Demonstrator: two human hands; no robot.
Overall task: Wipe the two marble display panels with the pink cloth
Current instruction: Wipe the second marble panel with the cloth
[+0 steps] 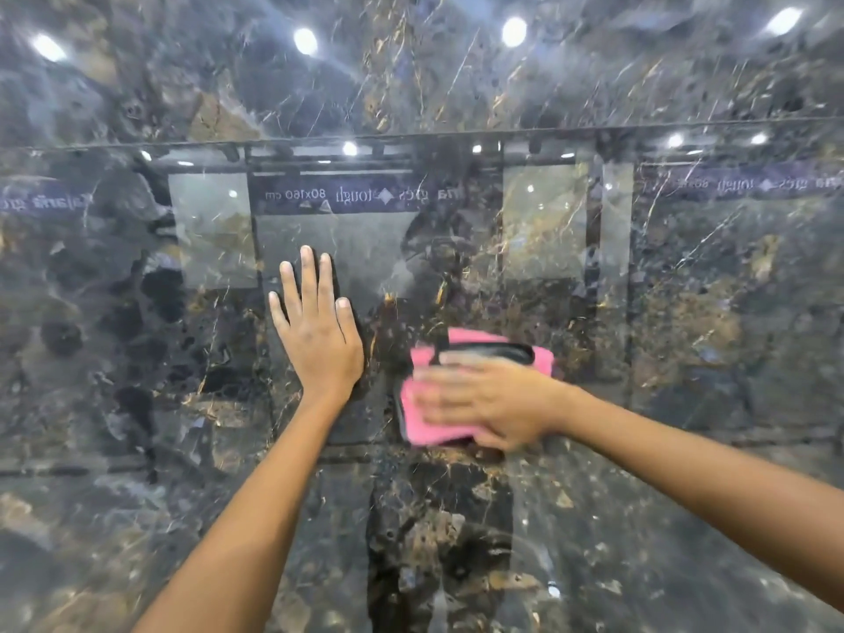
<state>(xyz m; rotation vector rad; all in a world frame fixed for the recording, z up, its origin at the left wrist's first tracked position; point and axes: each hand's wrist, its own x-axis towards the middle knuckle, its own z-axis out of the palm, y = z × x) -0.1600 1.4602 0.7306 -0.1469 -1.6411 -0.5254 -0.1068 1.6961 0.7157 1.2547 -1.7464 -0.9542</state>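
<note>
A dark polished marble display panel (639,518) fills the view, veined in gold and white, and a thin horizontal seam (456,132) high up divides it from a second marble panel (411,70) above. The glossy face mirrors round ceiling lights (514,31), pale rectangular tile samples and a blue banner (338,196) with reversed lettering; the person's dim reflection (438,518) stands in the middle. Nothing lies between the hands and the stone.

The left hand (317,331) is laid flat on the lower panel, fingers straight and slightly spread, pointing up, holding nothing. Just to its right, apart from it, the right hand (484,399) presses the pink cloth (424,418) against the same panel, fingers stretched leftward across it; the hand is blurred, so whether its thumb hooks the cloth's edge I cannot tell. The folded cloth lies below the panel's middle, its long axis roughly horizontal, a dark strip along its upper part, pink showing above and left of the hand.
</note>
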